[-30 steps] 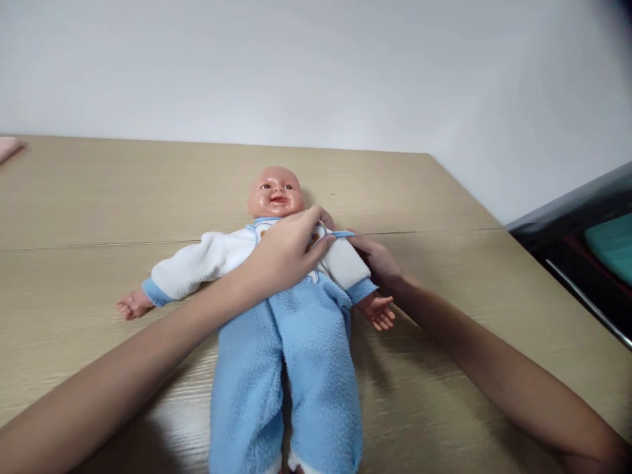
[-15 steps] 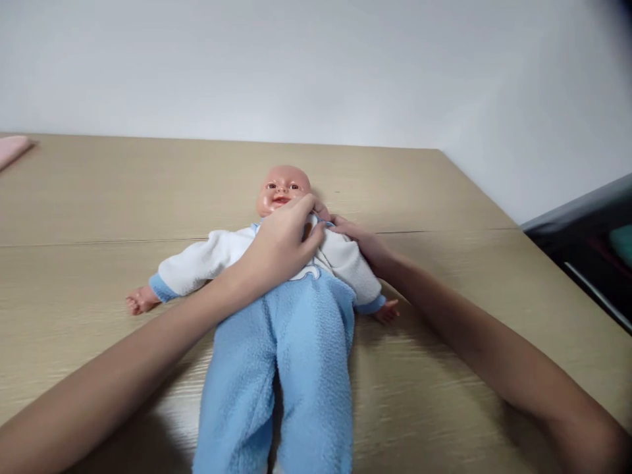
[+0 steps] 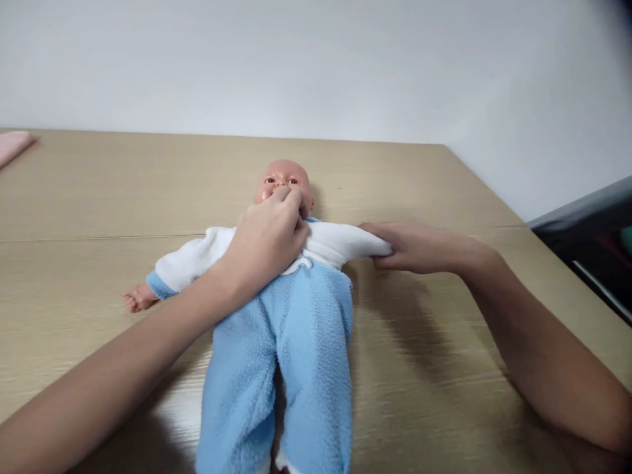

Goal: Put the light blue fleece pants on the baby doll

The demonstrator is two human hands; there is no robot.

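Note:
A baby doll (image 3: 282,172) lies on its back on the wooden table, head at the far side. It wears a fleece suit (image 3: 311,329) with light blue trousers and a white top. My left hand (image 3: 271,227) is closed at the suit's collar, just under the doll's chin, covering its mouth and much of the chest. Out to the right, my right hand (image 3: 407,247) grips the white sleeve (image 3: 363,242) and stretches it sideways off the table. The doll's hand on that side is hidden. Its other hand (image 3: 139,298) shows past the blue cuff at left.
The table (image 3: 469,368) has a seam running across it and ends at a pale wall (image 3: 276,66). A pink item (image 3: 14,146) lies at the far left edge. Beyond the right edge stands something dark (image 3: 587,230).
My right hand has moved from the doll's shoulder out to the right, pulling the sleeve with it. My left hand has shifted slightly left and its fingers have closed at the collar.

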